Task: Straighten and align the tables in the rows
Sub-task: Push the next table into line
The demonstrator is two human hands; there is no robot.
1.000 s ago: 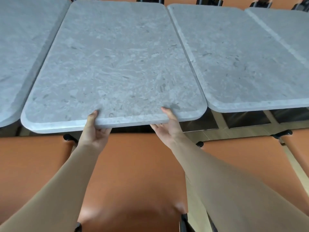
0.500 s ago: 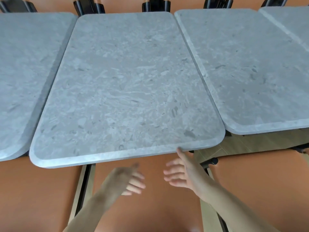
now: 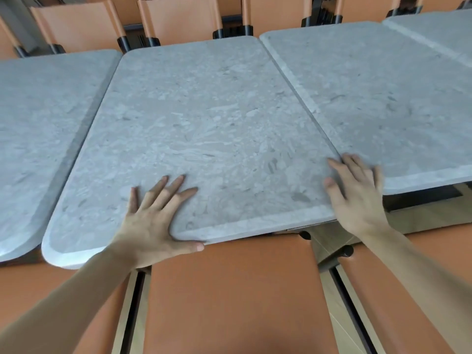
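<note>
A grey stone-look middle table (image 3: 204,129) stands in a row between a left table (image 3: 43,118) and a right table (image 3: 383,103). Its near edge sticks out closer to me than the right table's edge. My left hand (image 3: 153,221) lies flat on the middle table's near edge, fingers spread, thumb along the rim. My right hand (image 3: 355,195) rests flat with spread fingers on the middle table's near right corner, at the seam with the right table.
Orange chair seats (image 3: 229,297) line the near side under the table edges. More orange chair backs (image 3: 178,16) stand beyond the far side. A further table (image 3: 439,29) sits at the far right. Wooden floor shows between chairs.
Both hands let go of the underside of the near edge, lifted free, and now press flat on top of the middle table. The view has tilted up.
</note>
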